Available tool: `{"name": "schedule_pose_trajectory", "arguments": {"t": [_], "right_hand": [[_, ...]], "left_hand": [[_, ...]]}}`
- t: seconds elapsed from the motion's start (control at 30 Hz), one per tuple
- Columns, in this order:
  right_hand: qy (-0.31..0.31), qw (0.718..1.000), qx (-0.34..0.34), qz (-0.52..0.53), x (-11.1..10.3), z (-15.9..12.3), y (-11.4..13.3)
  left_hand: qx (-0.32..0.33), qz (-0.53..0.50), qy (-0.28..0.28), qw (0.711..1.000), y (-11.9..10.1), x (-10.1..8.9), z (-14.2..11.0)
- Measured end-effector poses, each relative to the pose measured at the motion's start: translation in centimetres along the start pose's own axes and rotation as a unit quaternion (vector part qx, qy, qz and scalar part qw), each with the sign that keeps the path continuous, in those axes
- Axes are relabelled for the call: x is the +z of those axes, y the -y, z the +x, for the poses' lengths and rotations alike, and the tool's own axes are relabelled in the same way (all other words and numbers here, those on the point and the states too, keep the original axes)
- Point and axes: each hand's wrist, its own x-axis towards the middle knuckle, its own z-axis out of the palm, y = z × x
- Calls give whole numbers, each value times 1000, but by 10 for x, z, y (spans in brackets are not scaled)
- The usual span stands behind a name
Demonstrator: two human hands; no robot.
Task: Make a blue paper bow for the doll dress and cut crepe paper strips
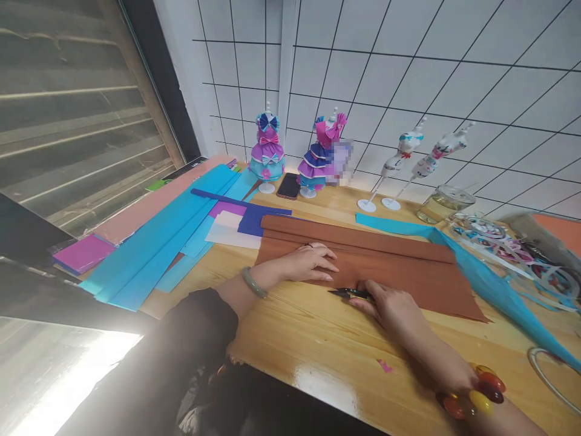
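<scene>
A large brown sheet of crepe paper (390, 260) lies on the table, with a folded band along its far edge. My left hand (311, 263) rests flat on its near left part, fingers spread. At the near edge of the sheet, my right hand (393, 306) is closed around a pair of small dark scissors (347, 293). Their pointed tip faces left, just below my left fingers. The handles are mostly hidden in my right hand.
Blue paper sheets (167, 236) cover the left side; a blue strip (494, 284) runs along the right. Behind stand two dressed mini mannequins (267, 151), two bare-stand mannequins (403, 154), a phone (288, 186) and a glass jar (442, 204). Ribbons (512, 248) pile at right.
</scene>
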Motion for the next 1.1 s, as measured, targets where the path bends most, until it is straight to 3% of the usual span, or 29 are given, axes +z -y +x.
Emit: {"name": "schedule_pose_trajectory", "arguments": {"t": [0.63,0.83,1.1], "right_hand": [[-24,999,-17,-19,4,7,8],[-15,999,10,-30,3,6,10],[-4,1000,8,-22,3,10,14]], "left_hand": [[0,-20,-1,1000,-3,-3,-3],[-21,-66,-49,996,7,-17,-11],[-41,-54,-3,998,13,-19,-13]]}}
